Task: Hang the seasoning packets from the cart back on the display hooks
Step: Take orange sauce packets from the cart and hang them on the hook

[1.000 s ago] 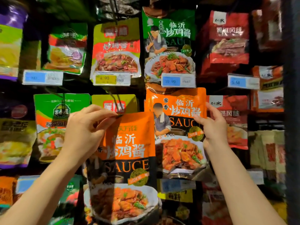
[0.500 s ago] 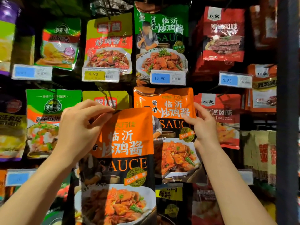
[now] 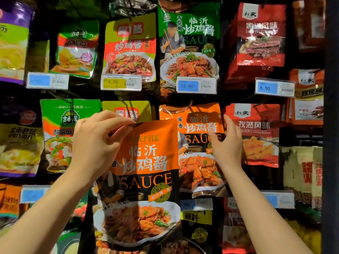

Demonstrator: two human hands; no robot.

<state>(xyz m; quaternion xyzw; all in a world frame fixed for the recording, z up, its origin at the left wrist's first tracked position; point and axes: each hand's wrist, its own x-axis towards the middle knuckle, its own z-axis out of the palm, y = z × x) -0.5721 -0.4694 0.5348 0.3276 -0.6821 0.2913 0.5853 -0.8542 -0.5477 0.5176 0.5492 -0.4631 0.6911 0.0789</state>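
Observation:
My left hand [image 3: 95, 143] pinches the top left corner of an orange and black sauce packet [image 3: 146, 167], holding it up in front of the display. Just right of it, a matching orange sauce packet [image 3: 194, 125] hangs on its hook in the middle row. My right hand [image 3: 227, 143] rests with straight fingers against that hanging packet's right side. The hook above the hanging packet is mostly hidden in shadow.
Hanging packets fill the wall: a green sauce packet [image 3: 189, 33] above, a yellow-green one [image 3: 128, 110] behind my left hand, red packets [image 3: 255, 132] to the right. Price tags [image 3: 196, 86] sit under each row. A dark upright post [image 3: 332, 125] bounds the right side.
My right hand has slid inward and down over the hanging orange packet's front. The held packet stays pinched in my left hand at about the same height.

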